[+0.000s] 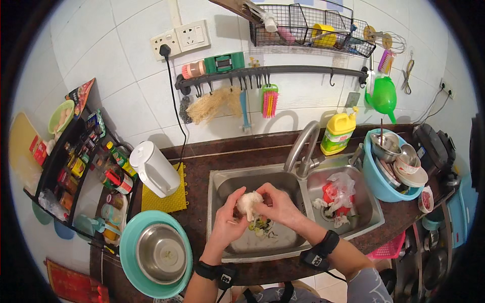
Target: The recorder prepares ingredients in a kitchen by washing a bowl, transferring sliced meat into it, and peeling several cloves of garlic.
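Note:
A whole garlic bulb (249,202) with pale papery skin is held above the left basin of the steel double sink (293,242). My left hand (227,221) cradles it from the left, fingers up along its side. From the right, the thumb and fingertips of my right hand (278,204) pinch its skin. Below the bulb, vegetable scraps (261,227) lie on the basin floor, partly hidden by my hands. The curved steel faucet (303,147) stands behind, between the two basins. Each wrist wears a black strap with a small device.
Left, a steel bowl (161,253) sits inside a turquoise basin (129,246), near a white electric kettle (153,168). Plastic bags (337,193) lie in the right sink basin. A blue tub (373,181) of dishes and a yellow detergent bottle (338,132) stand at the right.

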`<state>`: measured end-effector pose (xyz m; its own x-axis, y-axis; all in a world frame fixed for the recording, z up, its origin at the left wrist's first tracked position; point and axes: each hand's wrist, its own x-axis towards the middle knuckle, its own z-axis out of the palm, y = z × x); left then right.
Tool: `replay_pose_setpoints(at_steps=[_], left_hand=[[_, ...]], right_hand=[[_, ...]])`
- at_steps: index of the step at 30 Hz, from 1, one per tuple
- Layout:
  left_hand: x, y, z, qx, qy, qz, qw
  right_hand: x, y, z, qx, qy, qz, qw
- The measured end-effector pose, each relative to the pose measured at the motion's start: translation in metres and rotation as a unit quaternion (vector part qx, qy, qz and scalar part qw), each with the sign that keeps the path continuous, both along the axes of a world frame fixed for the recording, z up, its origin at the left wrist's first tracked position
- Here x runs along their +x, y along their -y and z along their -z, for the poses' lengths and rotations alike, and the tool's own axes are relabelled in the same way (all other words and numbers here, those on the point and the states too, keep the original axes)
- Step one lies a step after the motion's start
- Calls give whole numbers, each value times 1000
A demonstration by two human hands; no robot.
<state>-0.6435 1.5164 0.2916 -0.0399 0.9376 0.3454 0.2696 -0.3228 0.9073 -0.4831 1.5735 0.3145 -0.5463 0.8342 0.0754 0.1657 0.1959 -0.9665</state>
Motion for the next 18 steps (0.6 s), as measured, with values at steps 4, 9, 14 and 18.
replay_pose_setpoints(at_steps=[4, 9, 14, 18], left_hand=[[9, 9, -9, 6, 35, -1, 999], [-7, 5, -8, -35, 32, 8, 999], [-5, 5, -9, -89, 164, 40, 982], [-6, 4, 1, -75, 174, 1, 982]], right_hand=[[-7, 6, 3, -54, -64, 23, 996], [-5, 5, 9, 164, 36, 13, 986], [-4, 3, 4, 232, 16, 32, 972], [-10, 16, -14, 192, -26, 60, 979]])
